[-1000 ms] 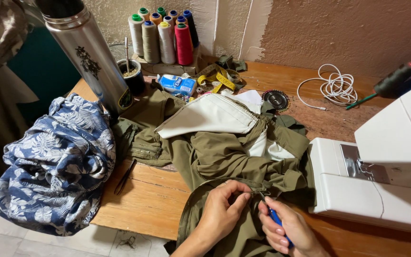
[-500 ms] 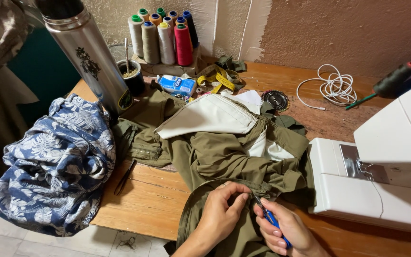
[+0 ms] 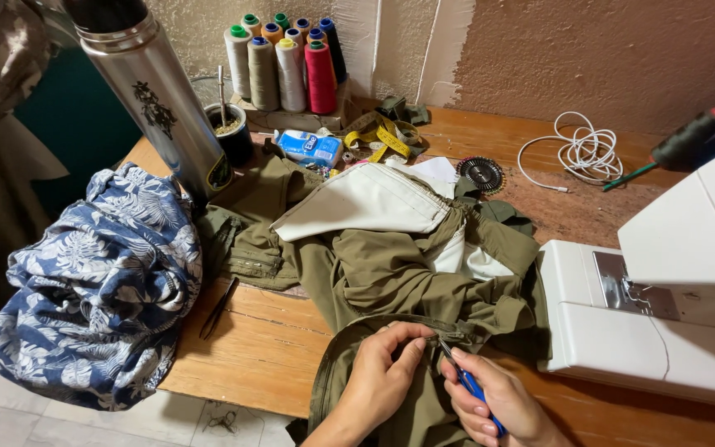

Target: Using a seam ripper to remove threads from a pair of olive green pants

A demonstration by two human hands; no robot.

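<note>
Left hand [image 3: 382,377] pinches the soft olive garment [image 3: 391,273]'s curved seam while right hand [image 3: 498,406] grips a slim blue-handled tool [image 3: 467,382].

Cloth, steel and rough plaster

I see matt olive cloth garment [image 3: 407,273] under my hands, a brushed-metal flask [image 3: 163,108] with a soft sheen, a glossy white plastic sewing machine [image 3: 664,306], a grainy wooden table [image 3: 250,348], soft printed blue cotton bundle [image 3: 101,281] and a coarse plastered wall [image 3: 581,58]

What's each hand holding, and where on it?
Left hand pinches the olive garment at its seam edge. Right hand grips a small blue-handled tool by its handle.
</note>
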